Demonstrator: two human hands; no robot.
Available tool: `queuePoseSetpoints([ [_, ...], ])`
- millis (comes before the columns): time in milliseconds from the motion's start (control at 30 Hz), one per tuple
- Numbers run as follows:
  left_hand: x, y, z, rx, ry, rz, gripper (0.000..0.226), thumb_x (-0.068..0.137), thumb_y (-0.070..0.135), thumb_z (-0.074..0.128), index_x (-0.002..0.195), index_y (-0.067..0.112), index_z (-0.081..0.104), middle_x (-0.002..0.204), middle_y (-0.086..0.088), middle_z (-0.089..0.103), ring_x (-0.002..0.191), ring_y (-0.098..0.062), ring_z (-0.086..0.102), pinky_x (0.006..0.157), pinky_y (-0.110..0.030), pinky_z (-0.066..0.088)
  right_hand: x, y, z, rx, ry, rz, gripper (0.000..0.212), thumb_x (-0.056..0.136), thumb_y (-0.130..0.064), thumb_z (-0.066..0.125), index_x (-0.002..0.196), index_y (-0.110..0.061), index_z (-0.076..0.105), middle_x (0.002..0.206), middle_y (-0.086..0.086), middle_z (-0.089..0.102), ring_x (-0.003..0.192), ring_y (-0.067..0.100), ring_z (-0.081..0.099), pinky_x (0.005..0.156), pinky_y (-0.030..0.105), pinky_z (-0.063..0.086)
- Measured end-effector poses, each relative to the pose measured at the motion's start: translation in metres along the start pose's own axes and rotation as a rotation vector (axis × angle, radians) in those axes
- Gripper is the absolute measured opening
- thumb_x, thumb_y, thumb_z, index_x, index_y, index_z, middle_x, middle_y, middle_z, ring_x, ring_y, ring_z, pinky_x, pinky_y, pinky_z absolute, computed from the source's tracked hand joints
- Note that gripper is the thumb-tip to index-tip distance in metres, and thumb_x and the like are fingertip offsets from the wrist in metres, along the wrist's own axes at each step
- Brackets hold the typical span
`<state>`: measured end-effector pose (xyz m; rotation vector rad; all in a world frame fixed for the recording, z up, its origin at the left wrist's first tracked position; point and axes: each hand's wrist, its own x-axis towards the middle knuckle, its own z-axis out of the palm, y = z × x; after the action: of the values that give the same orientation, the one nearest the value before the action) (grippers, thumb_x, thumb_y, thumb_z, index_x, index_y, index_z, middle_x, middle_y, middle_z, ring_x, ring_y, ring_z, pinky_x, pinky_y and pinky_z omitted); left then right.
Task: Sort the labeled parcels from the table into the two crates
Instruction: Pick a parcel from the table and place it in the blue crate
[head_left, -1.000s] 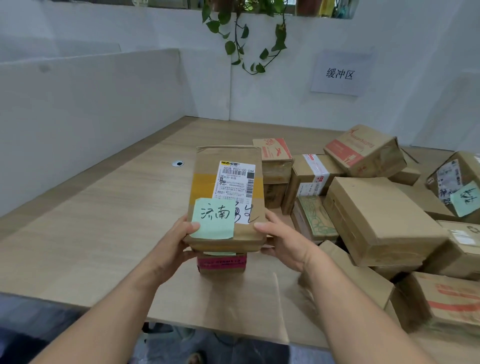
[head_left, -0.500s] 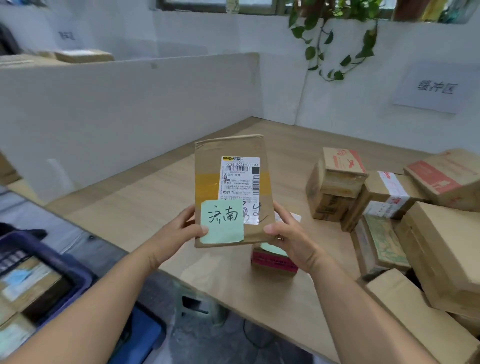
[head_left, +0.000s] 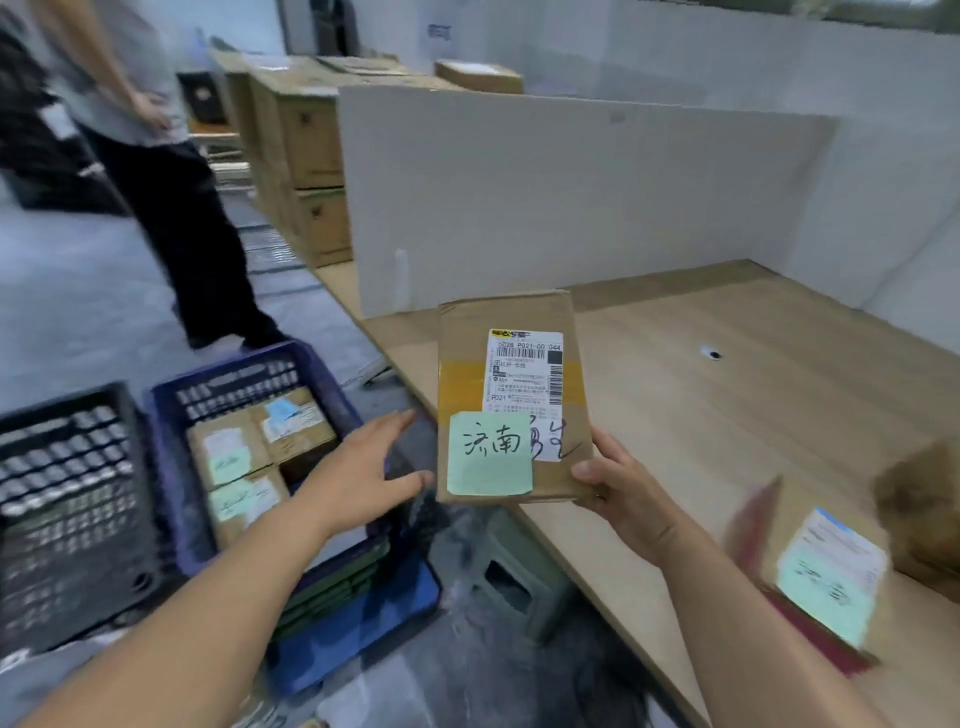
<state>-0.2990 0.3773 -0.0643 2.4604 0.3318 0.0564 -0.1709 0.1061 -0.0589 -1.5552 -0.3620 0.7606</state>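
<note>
A: Where is the parcel (head_left: 511, 400), and who has it?
B: It is off the table (head_left: 753, 395), held upright above the table's near-left edge, its face toward the camera. The right hand (head_left: 621, 491) clamps its five o'clock corner, thumb curled onto the front, fingers behind. A green note (head_left: 488, 454) with handwriting sits on the lower left of the face, overlapping a white shipping label (head_left: 524, 374)
A: And the left hand (head_left: 363, 470)?
B: Its fingers are straight and spread, holding nothing. It hovers at nine o'clock of the parcel, thumb tip just beside the parcel's edge, above the right rim of the blue crate (head_left: 234, 387)
A: What about the crates?
B: The blue crate sits below table level at eight o'clock of the parcel and holds several labelled boxes (head_left: 260, 447). The black crate (head_left: 67, 493) stands just beside it at nine o'clock; its contents cannot be made out. Another parcel (head_left: 826, 571), blurred, lies on the table at four o'clock
</note>
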Motion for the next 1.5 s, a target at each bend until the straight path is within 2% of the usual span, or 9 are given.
queuePoseSetpoints([
  [167, -0.014, -0.07, -0.033, 0.021, 0.03, -0.129, 0.089, 0.079, 0.064, 0.058, 0.151, 0.027, 0.021, 0.154, 0.003, 0.031, 0.138, -0.017, 0.031, 0.109, -0.032, 0.032, 0.065, -0.002, 0.068, -0.019, -0.127, 0.056, 0.093, 0.049, -0.033, 0.072, 0.139, -0.028, 0.047, 0.117, 0.003, 0.07, 0.094, 0.015, 0.067, 0.075, 0.026, 0.052],
  [433, -0.02, -0.175, -0.084, 0.074, 0.057, -0.316, 0.083, 0.087, 0.051, 0.058, 0.153, 0.024, 0.015, 0.157, 0.002, 0.024, 0.142, -0.016, 0.024, 0.111, -0.028, 0.025, 0.154, 0.011, 0.177, -0.049, -0.293, 0.152, 0.092, 0.055, -0.034, 0.071, 0.143, -0.028, 0.042, 0.123, 0.002, 0.068, 0.11, 0.023, 0.065, 0.088, 0.036, 0.054],
  [500, -0.019, -0.199, -0.096, 0.088, 0.042, -0.353, 0.082, 0.088, 0.052, 0.056, 0.153, 0.025, 0.014, 0.157, 0.002, 0.024, 0.142, -0.016, 0.025, 0.11, -0.027, 0.026, 0.174, 0.016, 0.199, -0.059, -0.331, 0.177, 0.09, 0.057, -0.035, 0.07, 0.142, -0.028, 0.043, 0.124, 0.002, 0.067, 0.109, 0.021, 0.066, 0.084, 0.033, 0.055],
  [833, -0.005, -0.29, -0.118, 0.042, -0.061, -0.479, 0.078, 0.091, 0.055, 0.049, 0.153, 0.028, 0.01, 0.158, 0.003, 0.019, 0.143, -0.017, 0.02, 0.112, -0.035, 0.027, 0.245, 0.059, 0.257, -0.057, -0.309, 0.334, 0.088, 0.055, -0.036, 0.072, 0.139, -0.027, 0.047, 0.125, 0.0, 0.066, 0.113, 0.019, 0.063, 0.087, 0.033, 0.051],
  [1033, 0.027, -0.312, -0.084, -0.218, -0.02, -0.583, 0.061, 0.099, 0.05, 0.034, 0.153, 0.027, 0.017, 0.157, 0.002, 0.023, 0.144, -0.016, 0.022, 0.116, -0.034, 0.023, 0.286, 0.091, 0.256, -0.045, -0.315, 0.399, 0.091, 0.056, -0.035, 0.074, 0.142, -0.024, 0.044, 0.126, 0.003, 0.066, 0.115, 0.024, 0.062, 0.093, 0.041, 0.048],
  [1233, 0.068, -0.328, -0.032, -0.686, 0.05, -0.75, 0.052, 0.099, 0.046, 0.037, 0.148, 0.033, 0.027, 0.146, 0.012, 0.039, 0.133, -0.01, 0.039, 0.109, -0.022, 0.027, 0.334, 0.134, 0.248, -0.069, -0.372, 0.461, 0.096, 0.053, -0.033, 0.074, 0.143, -0.026, 0.042, 0.124, 0.001, 0.067, 0.112, 0.022, 0.064, 0.089, 0.037, 0.049],
  [1333, 0.081, -0.34, -0.004, -0.762, 0.073, -0.821, 0.046, 0.1, 0.036, 0.044, 0.144, 0.039, 0.031, 0.128, 0.017, 0.05, 0.117, -0.007, 0.047, 0.096, -0.02, 0.035, 0.354, 0.15, 0.246, -0.16, -0.411, 0.52, 0.086, 0.058, -0.037, 0.074, 0.139, -0.032, 0.046, 0.124, -0.003, 0.067, 0.111, 0.017, 0.064, 0.091, 0.034, 0.048],
  [1400, 0.088, -0.348, 0.016, -0.777, 0.079, -0.872, 0.047, 0.099, 0.034, 0.048, 0.144, 0.039, 0.034, 0.132, 0.011, 0.053, 0.118, -0.012, 0.052, 0.097, -0.025, 0.041, 0.365, 0.151, 0.25, -0.329, -0.384, 0.562, 0.065, 0.074, -0.048, 0.069, 0.134, -0.033, 0.051, 0.126, -0.006, 0.065, 0.113, 0.015, 0.062, 0.097, 0.036, 0.046],
  [1500, 0.1, -0.354, 0.045, -0.816, 0.095, -0.957, 0.047, 0.1, 0.032, 0.046, 0.146, 0.035, 0.033, 0.13, 0.002, 0.057, 0.113, -0.02, 0.058, 0.09, -0.028, 0.048, 0.381, 0.153, 0.258, -0.652, -0.352, 0.523, 0.041, 0.1, -0.048, 0.041, 0.134, -0.026, 0.048, 0.122, -0.01, 0.057, 0.111, 0.012, 0.052, 0.087, 0.029, 0.041],
])
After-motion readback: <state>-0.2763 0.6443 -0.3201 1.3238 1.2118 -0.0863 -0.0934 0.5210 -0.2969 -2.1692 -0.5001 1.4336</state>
